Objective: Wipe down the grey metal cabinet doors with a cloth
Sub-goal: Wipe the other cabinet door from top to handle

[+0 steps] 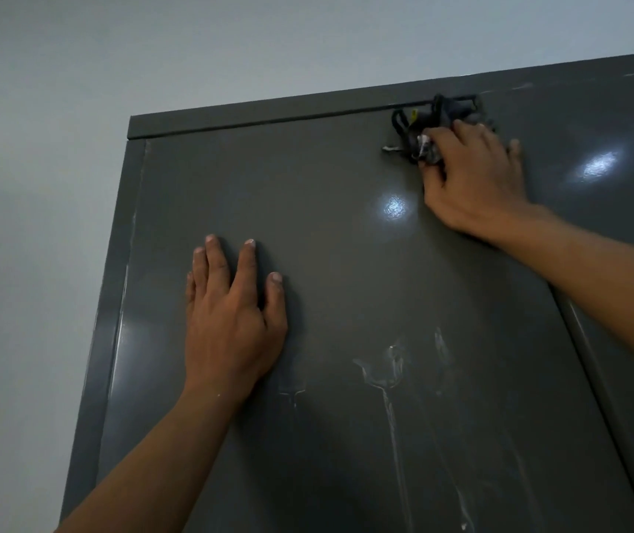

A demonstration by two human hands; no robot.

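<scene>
The grey metal cabinet fills the view, seen from below, with its left door (346, 263) in front of me and the right door (615, 155) beyond the seam. My left hand (230, 321) lies flat on the left door, fingers straight and spread. My right hand (469, 175) grips a crumpled dark cloth (430, 125) and presses it against the door's top edge, near the seam. White streaks (392, 371) run down the lower part of the left door.
The cabinet's top rail (269, 113) runs above the doors. A pale wall (38, 186) stands to the left and above. Two bright light reflections show on the doors.
</scene>
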